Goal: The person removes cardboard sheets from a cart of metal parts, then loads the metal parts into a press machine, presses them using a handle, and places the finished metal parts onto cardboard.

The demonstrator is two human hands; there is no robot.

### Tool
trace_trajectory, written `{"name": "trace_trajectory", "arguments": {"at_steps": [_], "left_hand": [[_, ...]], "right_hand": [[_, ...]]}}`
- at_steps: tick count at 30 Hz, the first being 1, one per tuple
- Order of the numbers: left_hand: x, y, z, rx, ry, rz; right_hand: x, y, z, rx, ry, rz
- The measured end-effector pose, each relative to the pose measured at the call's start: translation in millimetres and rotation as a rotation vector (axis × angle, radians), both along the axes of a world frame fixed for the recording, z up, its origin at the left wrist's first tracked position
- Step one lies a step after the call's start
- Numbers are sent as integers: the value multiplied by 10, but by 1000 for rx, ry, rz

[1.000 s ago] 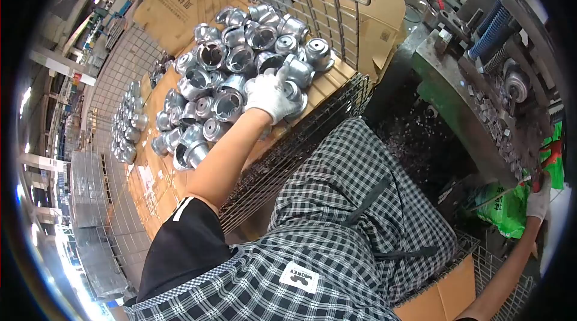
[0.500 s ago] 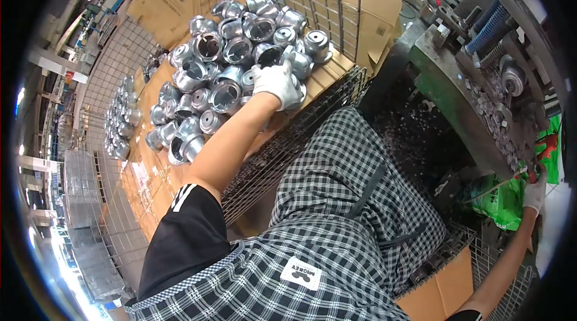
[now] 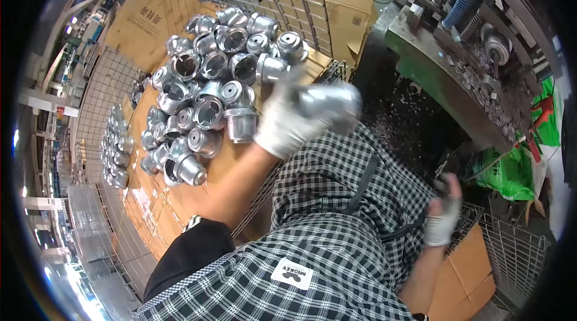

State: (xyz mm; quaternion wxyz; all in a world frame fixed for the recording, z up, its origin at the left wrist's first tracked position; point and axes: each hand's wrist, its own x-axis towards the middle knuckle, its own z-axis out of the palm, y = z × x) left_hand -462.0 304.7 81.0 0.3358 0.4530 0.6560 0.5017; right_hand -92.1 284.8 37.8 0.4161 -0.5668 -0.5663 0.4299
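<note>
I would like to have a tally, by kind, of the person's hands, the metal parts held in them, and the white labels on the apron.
Hands: 2 (left hand, right hand)
Held metal part: 1, blurred
Apron label: 1
Total: 4

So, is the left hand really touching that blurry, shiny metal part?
Touching: the head view shows the gloved left hand wrapped against the metal part, despite motion blur.

Gloved hands (image 3: 282,120) (image 3: 442,222) well apart

It's just one head cam facing forward and down over the checked apron (image 3: 336,240), left hand (image 3: 288,120) and right hand (image 3: 443,220) close, edges kinda hard to read.
</note>
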Motion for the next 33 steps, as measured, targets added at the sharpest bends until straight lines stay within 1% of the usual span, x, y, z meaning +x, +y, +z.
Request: {"name": "trace_trajectory", "arguments": {"at_steps": [1,2,3,4,5,6,7,8,9,10,11,12,13,14,15,16,17,18,19,21,22,23,24,25,26,27,28,29,31,32,33], "left_hand": [[325,8,46,-65,-39,-127],[605,-16,-4,70,201,-222],[884,-53,-118,23,-18,-351],[1126,-85,-99,-93,-197,-442],[1292,-84,-250,-117,-163,-432],[1280,-52,-245,-84,-190,-421],[1247,-3,-230,-53,-223,-408],[1090,51,-103,-93,-118,-337],[926,134,-105,-160,-213,-274],[880,204,-215,-216,-70,-301],[848,179,-434,-289,69,-330],[973,174,-899,-144,379,-377],[1053,168,-1127,-77,437,-390],[1105,224,-832,-313,239,-462],[1168,240,-854,-299,91,-425],[1094,196,-1011,16,408,-336],[957,171,-981,39,343,-338],[745,159,-822,-37,391,-436],[527,160,-815,-111,534,-400],[187,176,-580,22,316,-184],[-3,194,-442,146,614,65],[-34,254,-142,170,400,261],[-344,329,-235,193,414,438],[-690,422,-412,150,426,539],[-1036,520,-588,106,431,638],[-1107,588,-552,-84,376,615],[-1177,660,-513,-282,335,575],[-1122,723,-339,-552,227,472],[-1736,898,-885,-662,889,43],[-1692,903,-935,-609,984,62],[-1782,900,-1023,-606,821,124]], "right_hand": [[-243,-38,-148,59,5,132],[-456,-46,-139,63,77,168],[-605,-48,-138,109,256,147],[-512,-106,-234,50,310,31],[-361,-163,-321,-9,361,-88],[-228,-153,-131,-22,184,-103],[47,-179,-302,29,300,-68],[272,-267,-258,-91,461,-62],[446,-323,-221,-205,626,-56],[561,-323,-462,-197,375,-27],[596,-413,-830,-205,122,-3],[89,-365,-1009,-132,-135,28],[-257,-249,-1346,-221,-245,71],[-419,-47,-1360,-439,-560,232],[-579,173,-1372,-610,-880,480],[-699,209,-1435,-578,-977,590],[-768,226,-1454,-573,-1064,712],[-748,81,-1466,-596,-1027,645],[-730,98,-1462,-573,-1003,587],[-550,223,-1437,-503,-1044,507],[-302,229,-1467,-394,-906,436],[-24,236,-1179,-525,-513,129],[378,175,-1168,-368,-375,-30],[693,118,-974,-422,-39,-234],[753,73,-426,-500,73,-468],[1021,-113,-252,-418,107,-544],[1573,-328,-458,-449,166,-781],[1875,-575,-429,-401,220,-872],[2510,-1091,-537,-323,552,-1012],[2824,-1345,-589,-273,713,-1085],[3493,-1757,-915,-314,736,-1008]]}}
